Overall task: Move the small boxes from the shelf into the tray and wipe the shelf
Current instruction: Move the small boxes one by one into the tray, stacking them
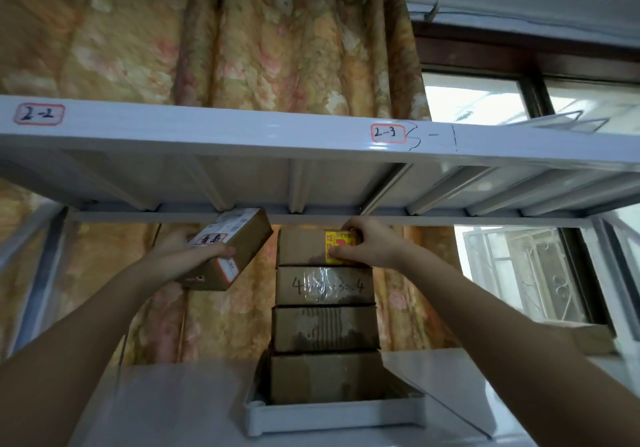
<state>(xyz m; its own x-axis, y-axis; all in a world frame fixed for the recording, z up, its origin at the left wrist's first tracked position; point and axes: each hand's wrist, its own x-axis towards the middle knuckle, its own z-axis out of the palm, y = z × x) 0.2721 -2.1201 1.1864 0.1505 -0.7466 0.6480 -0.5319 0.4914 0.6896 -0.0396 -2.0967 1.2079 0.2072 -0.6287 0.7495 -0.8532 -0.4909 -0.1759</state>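
A stack of several small cardboard boxes (325,327) stands in a white tray (332,415) on the white shelf (166,408). My right hand (363,244) grips the top box (304,247) of that stack at its yellow and red label. To the left my left hand (197,247) holds another cardboard box (239,238), tilted in the air, with white labels on its side. It hangs just under the upper shelf (311,141).
The upper shelf beam bears labels "2-2" (38,114) and "2-3" (388,133). A flowered curtain (242,48) hangs behind the rack. A barred window (526,270) is at the right. A white sheet (443,384) leans beside the tray.
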